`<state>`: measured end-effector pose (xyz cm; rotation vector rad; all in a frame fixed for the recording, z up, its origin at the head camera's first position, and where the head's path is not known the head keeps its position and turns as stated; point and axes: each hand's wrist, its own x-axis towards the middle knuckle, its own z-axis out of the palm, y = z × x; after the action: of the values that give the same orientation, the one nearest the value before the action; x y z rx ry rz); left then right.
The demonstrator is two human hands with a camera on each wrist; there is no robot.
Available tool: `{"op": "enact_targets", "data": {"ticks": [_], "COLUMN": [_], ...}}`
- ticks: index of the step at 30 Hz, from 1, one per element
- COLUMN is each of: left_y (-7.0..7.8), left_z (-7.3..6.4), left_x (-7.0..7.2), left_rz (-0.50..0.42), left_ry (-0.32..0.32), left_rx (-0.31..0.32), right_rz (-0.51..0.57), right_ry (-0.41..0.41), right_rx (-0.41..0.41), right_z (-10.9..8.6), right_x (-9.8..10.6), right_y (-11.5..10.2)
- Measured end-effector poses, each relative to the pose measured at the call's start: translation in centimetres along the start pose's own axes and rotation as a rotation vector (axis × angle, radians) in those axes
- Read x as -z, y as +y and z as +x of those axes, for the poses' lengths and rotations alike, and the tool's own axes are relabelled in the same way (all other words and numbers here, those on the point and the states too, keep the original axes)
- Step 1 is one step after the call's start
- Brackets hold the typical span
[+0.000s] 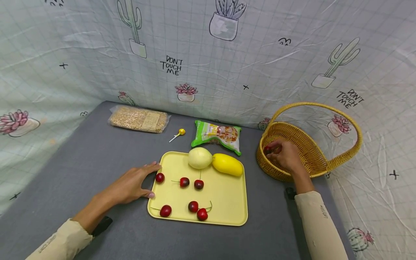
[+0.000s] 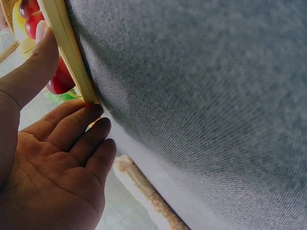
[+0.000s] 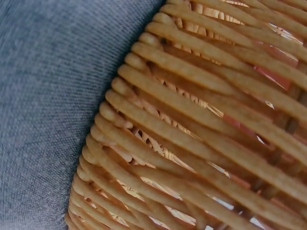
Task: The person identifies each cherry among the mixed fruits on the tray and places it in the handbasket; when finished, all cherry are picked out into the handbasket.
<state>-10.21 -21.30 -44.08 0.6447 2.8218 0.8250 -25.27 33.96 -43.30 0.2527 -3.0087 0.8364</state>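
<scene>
My right hand reaches inside the yellow wicker basket, pinching a dark red cherry near its left wall. In the right wrist view the basket's woven side hides that hand. At the left edge of the pale yellow tray, my left hand rests with thumb and fingers spread. The left wrist view has its fingertips touching the tray rim, beside a cherry. Several stemmed cherries lie on the tray, with a pale round fruit and a yellow oblong fruit at its back.
Behind the tray lie a green-and-white snack bag, a yellow lollipop and a clear pack of grains. The basket's tall handle arches up at the right. A printed cloth hangs behind the grey table.
</scene>
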Motion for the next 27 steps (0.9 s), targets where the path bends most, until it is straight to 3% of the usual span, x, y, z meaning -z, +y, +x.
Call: {"op": "enact_targets", "data": {"ticks": [9,16,21,27], "left_y": [-0.05,-0.05,0.03,0.20], "left_z": [-0.16,-0.09,0.00,-0.11], "left_x": [0.02,0.01,-0.02,0.04], "left_rz": [0.003,0.006,0.007,0.005], "left_ry": [-0.005,-0.007,-0.003,-0.006], "left_rx": [0.005,0.006,0.002,0.007], "right_rz": [-0.009,0.020,0.042,0.111], "right_ry": [-0.016,0.032,0.156,0.417], "right_rx": [-0.014,0.010,0.049,0.146], "right_z": [-0.05,-0.37,-0.43,-0.68], "right_x": [-0.09,0.10,0.08,0.18], "right_y": [-0.20,-0.29,-0.30,-0.84]}}
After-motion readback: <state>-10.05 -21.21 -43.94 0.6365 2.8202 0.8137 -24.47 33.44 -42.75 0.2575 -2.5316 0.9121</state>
